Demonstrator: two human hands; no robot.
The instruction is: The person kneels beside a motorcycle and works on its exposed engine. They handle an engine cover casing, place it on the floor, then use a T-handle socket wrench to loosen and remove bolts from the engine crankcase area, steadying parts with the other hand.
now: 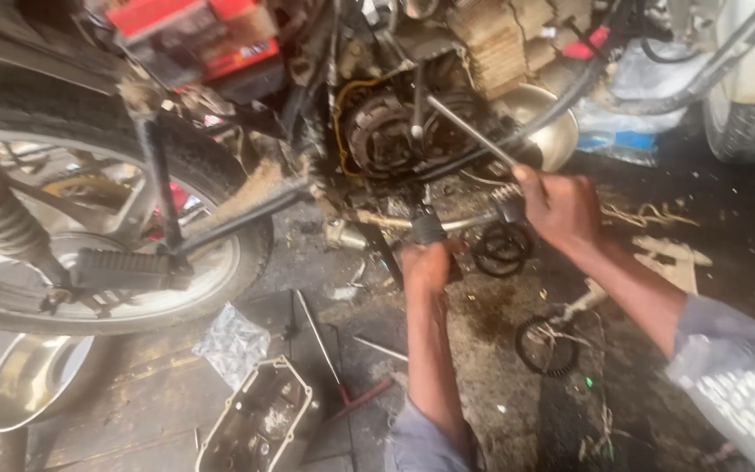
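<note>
Around the open engine (395,131) room was tight: the T-wrench (469,129) crossed its face, a black hose (561,100) ran beside it, and the footpeg (124,269) and wheel (89,236) blocked the left. Open floor (482,323) lay below, cluttered by the cover (259,424) and gasket ring (548,347).

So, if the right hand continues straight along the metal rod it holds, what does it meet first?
Probably the exposed clutch in the open engine side. The right hand grips a long metal rod pointing up-left at it; depth is unclear, so the tip may already touch.
</note>
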